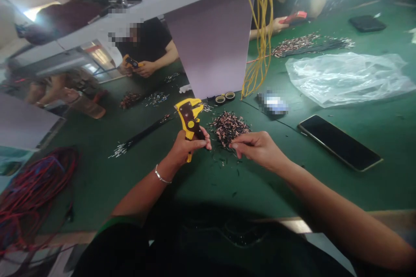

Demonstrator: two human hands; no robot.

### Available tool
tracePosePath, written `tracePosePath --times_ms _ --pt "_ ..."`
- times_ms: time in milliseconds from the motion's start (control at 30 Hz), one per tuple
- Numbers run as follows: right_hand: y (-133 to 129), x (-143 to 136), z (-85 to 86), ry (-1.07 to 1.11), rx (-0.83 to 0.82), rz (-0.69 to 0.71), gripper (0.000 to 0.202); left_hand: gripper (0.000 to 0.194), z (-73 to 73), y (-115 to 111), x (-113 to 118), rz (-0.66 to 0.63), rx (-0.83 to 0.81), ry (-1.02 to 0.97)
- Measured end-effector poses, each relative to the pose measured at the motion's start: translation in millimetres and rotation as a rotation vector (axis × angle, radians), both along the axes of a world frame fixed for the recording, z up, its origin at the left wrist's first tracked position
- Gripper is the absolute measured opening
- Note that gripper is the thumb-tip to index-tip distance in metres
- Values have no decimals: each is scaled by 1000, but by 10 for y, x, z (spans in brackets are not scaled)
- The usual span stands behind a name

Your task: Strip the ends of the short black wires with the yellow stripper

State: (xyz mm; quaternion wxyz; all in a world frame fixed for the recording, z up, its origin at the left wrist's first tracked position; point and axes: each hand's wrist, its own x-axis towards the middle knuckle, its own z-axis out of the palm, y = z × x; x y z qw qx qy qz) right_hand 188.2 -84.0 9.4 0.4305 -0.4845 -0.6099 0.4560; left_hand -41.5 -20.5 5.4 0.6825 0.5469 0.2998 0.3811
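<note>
Dark clothing (195, 246) fills the near edge, with both forearms reaching over the green table (279, 194). Left hand (180, 147) is wrapped round the handles of a yellow-and-black wire stripper (190, 117), its head up and facing away; a firm but easy grip should keep that head steady. Right hand (264, 151) has its fingers (242, 139) drawn in at the near right edge of the heap of short wires (229, 125), just right of the stripper; whether they pinch a piece, I cannot tell. Working from the rim, one wire at a time, would probably avoid snagging neighbours. Stray bits (234, 194) lie nearer the body, best kept out of the tool's mouth.
</note>
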Motion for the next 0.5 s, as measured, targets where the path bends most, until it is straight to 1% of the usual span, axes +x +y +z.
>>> tracePosePath --times_ms 133,200,367,500 --pt "-8 -48 -59 -72 -10 68 24 29 -13 -30 15 -12 30 38" --pt "-11 -57 -75 -90 -15 78 25 29 -36 -44 21 -16 37 41" --pt "-13 -49 -65 -81 -26 27 21 30 -84 -50 22 -18 25 82" --pt "-18 -50 -37 -11 -61 -8 19 29 -97 -42 14 -49 30 107"
